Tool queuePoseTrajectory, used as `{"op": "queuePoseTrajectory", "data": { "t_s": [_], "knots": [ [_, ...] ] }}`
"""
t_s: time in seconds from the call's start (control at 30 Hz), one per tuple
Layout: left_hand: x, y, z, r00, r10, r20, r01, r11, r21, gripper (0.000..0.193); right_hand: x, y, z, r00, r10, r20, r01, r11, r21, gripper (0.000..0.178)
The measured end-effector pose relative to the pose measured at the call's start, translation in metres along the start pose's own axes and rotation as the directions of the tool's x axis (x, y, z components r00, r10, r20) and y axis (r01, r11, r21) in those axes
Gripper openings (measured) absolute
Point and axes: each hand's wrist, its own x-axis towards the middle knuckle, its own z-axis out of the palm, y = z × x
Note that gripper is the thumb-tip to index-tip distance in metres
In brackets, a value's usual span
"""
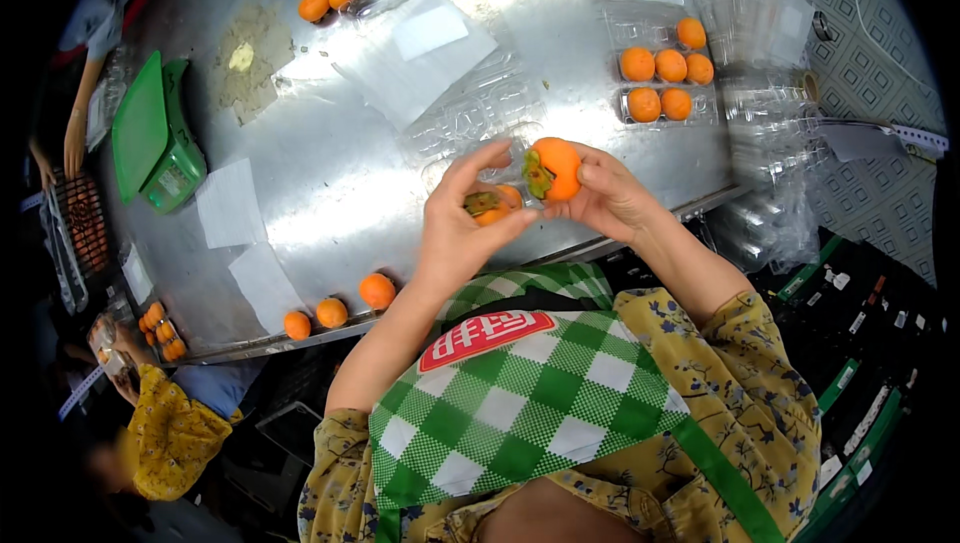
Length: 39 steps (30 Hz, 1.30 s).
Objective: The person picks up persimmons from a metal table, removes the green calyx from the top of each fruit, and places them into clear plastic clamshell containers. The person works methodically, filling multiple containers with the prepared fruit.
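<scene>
A long grey metal desk [330,233] curves across my view, a green plastic scale [140,143] near its left end. At the near edge, my left hand [452,211] has its grip curled around an orange persimmon with a brownish-green calyx [488,207]; my right hand [612,197] pinches a rounder, bright orange persimmon [560,169] just beside it. I'd count as placed the six orange persimmons [670,66] grouped on clear plastic trays [704,106] to the right. Not placed, I judge: the held pair and three loose orange persimmons [332,313] along the edge. For two far orange persimmons [314,6], I cannot tell.
</scene>
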Motion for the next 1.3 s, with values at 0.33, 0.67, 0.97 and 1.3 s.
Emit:
{"op": "queuePoseTrajectory", "data": {
  "t_s": [0.33, 0.67, 0.97, 1.3],
  "knots": [
    [0.005, 0.005, 0.001, 0.96, -0.175, 0.218, 0.269, 0.789, -0.552, 0.051, -0.01, -0.038, 0.017, 0.911, -0.387, 0.141, 0.25, 0.246, -0.937, 0.051],
    [0.012, 0.004, 0.014, 0.797, -0.444, 0.41, 0.604, 0.557, -0.57, 0.066, -0.009, -0.047, 0.026, 0.776, -0.435, 0.457, 0.53, 0.056, -0.846, 0.061],
    [0.011, -0.003, 0.026, 0.779, -0.493, 0.387, 0.61, 0.454, -0.649, 0.06, -0.04, -0.033, -0.066, 0.933, -0.348, -0.092, 0.347, 0.937, -0.032, 0.051],
    [0.012, -0.011, 0.033, 0.813, -0.387, 0.436, 0.575, 0.415, -0.705, 0.049, -0.077, -0.09, -0.197, 0.394, -0.914, -0.099, -0.403, -0.075, -0.912, 0.054]
  ]
}}
